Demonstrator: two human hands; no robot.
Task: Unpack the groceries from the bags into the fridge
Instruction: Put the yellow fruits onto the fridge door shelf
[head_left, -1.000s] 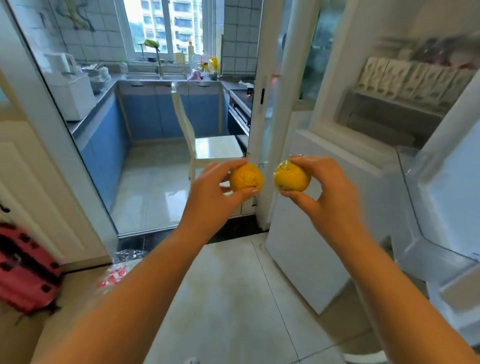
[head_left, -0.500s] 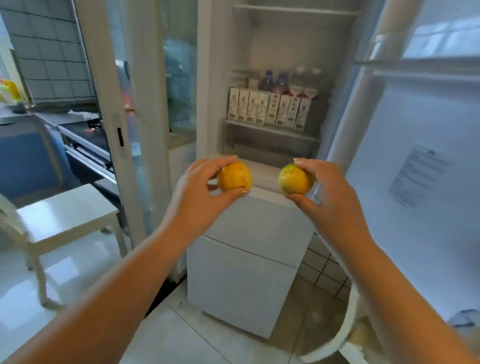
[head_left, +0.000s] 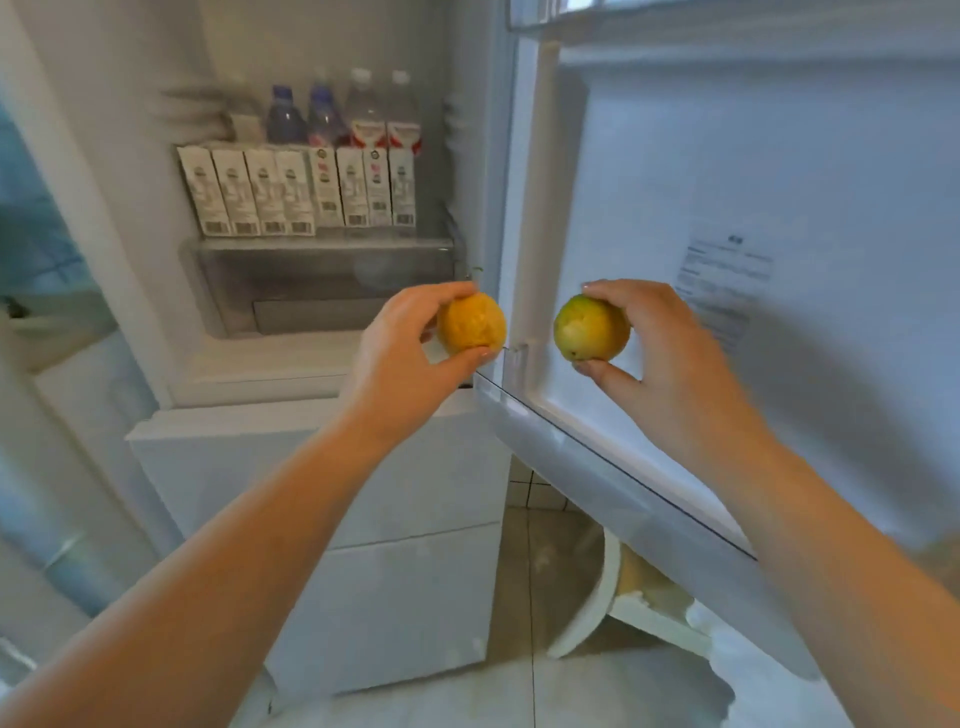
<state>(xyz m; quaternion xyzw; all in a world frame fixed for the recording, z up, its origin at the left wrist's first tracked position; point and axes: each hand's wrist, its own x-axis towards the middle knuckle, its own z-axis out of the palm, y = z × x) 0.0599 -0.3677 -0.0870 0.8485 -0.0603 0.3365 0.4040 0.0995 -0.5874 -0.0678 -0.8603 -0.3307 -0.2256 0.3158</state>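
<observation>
My left hand (head_left: 400, 358) grips an orange fruit (head_left: 471, 323) between thumb and fingers, held in front of the open fridge (head_left: 156, 270) near its right edge. My right hand (head_left: 670, 364) holds a yellow-green fruit (head_left: 589, 328) in front of the inside of the open fridge door (head_left: 779, 171). The two fruits are apart, at about the same height, just above the fridge's lower front ledge. A clear drawer (head_left: 322, 286) sits behind my left hand.
A shelf holds a row of several white cartons (head_left: 296, 195) with water bottles (head_left: 322, 117) behind them. Closed white lower compartments (head_left: 363, 571) are below. A white stool leg (head_left: 592, 608) stands on the tiled floor under the door.
The view has swung right from the kitchen doorway onto the fridge and come closer. Both hands keep their fruits and have moved apart, toward the fridge opening.
</observation>
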